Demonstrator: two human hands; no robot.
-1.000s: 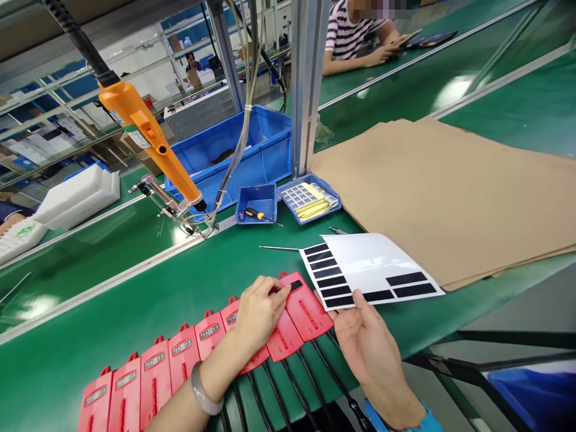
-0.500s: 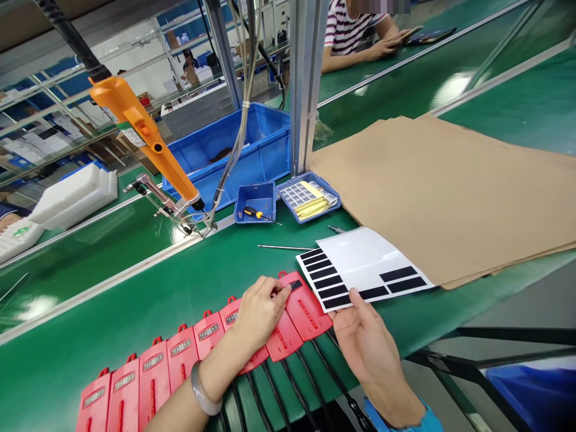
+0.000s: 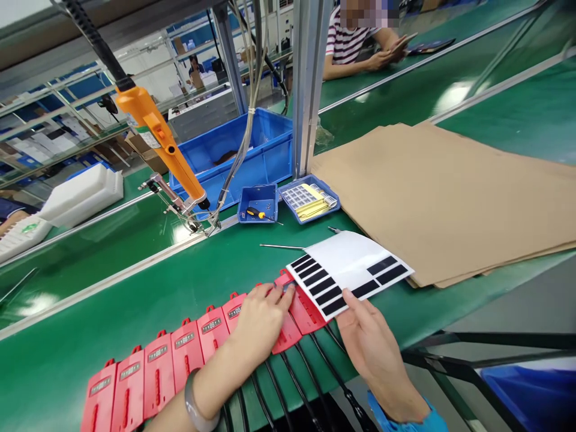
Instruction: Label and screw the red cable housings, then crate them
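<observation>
My left hand (image 3: 263,315) rests on the right end of a row of red plastic cases (image 3: 158,366), with its fingers partly spread. Its fingertips press on a dark strip by the top of the end case (image 3: 309,312); the fingers partly hide the strip. Between thumb and fingers, my right hand (image 3: 371,342) pinches the near edge of a white sheet of black rectangular stickers (image 3: 344,255). That sheet overlaps the end case. Several cases farther left show small display windows, and black cables (image 3: 288,384) run from their lower ends.
Brown cardboard sheets (image 3: 450,198) lie at the right. Behind are a small blue tray with a screwdriver (image 3: 257,213), a tray of labels (image 3: 310,201) and a large blue bin (image 3: 265,150). An orange electric screwdriver (image 3: 166,144) hangs left. A co-worker (image 3: 355,45) sits across the bench.
My left fingers have gone from a pinch at the dark strip to lying flatter on it. The sticker sheet has shifted left in my right hand, over more of the end case.
</observation>
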